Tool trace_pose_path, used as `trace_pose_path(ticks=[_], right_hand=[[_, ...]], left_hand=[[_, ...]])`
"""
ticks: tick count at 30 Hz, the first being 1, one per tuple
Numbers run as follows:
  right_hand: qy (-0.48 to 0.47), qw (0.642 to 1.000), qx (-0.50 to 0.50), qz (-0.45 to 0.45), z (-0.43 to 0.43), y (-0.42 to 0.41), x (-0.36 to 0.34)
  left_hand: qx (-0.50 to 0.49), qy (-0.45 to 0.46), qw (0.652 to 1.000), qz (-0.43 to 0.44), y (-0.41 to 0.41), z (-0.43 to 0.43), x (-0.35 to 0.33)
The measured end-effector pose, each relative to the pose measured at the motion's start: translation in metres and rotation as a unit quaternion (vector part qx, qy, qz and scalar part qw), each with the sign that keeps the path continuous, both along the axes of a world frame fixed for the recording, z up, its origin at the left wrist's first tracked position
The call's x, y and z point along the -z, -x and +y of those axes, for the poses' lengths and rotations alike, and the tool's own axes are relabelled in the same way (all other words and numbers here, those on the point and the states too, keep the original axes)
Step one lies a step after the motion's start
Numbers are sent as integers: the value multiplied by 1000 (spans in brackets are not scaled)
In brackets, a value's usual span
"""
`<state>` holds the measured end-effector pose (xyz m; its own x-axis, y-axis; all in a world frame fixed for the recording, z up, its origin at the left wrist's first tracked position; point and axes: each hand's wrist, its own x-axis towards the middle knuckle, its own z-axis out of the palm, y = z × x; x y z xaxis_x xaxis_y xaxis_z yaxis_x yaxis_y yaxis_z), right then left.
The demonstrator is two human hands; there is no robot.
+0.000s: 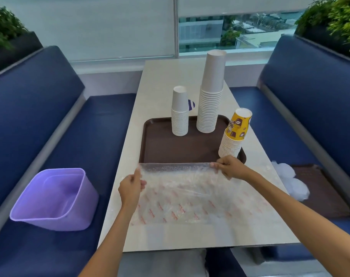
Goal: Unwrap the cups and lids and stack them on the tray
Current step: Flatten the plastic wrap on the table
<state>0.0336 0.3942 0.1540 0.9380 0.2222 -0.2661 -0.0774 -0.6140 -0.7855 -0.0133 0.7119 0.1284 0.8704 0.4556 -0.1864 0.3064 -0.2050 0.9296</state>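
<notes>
Left hand (130, 187), right hand (231, 166), fingers (216, 165) curled

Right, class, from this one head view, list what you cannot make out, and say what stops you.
Print on the wrapper: head view, red text too small and blurred to read.
The purple thing: head view, mostly hidden behind the short stack.
Near edge of the tray: head view, behind the wrapper and right hand.
The clear plastic on the right bench: head view, too blurred to tell lids from wrap.
</notes>
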Motion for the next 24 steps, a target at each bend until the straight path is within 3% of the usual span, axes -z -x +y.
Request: trace_pose_path(ticks=[4, 7, 13, 18, 24], right_hand=[[-25, 998, 8, 57, 1, -2, 6], [12, 996, 20, 83, 6, -5, 5], [83, 994, -47, 59, 33, -10, 6], [77, 996, -20, 43, 30, -17, 13], [138, 987, -72, 43, 34, -25, 11]], left_hand=[[5, 11, 1000, 6, 18, -3, 13], [-8, -11, 1000, -4, 20, -8, 14], [-30, -30, 998, -43, 20, -14, 11], [-46, -20, 999, -7, 23, 0, 15], [-33, -115, 992, 30, 32, 7, 25]])
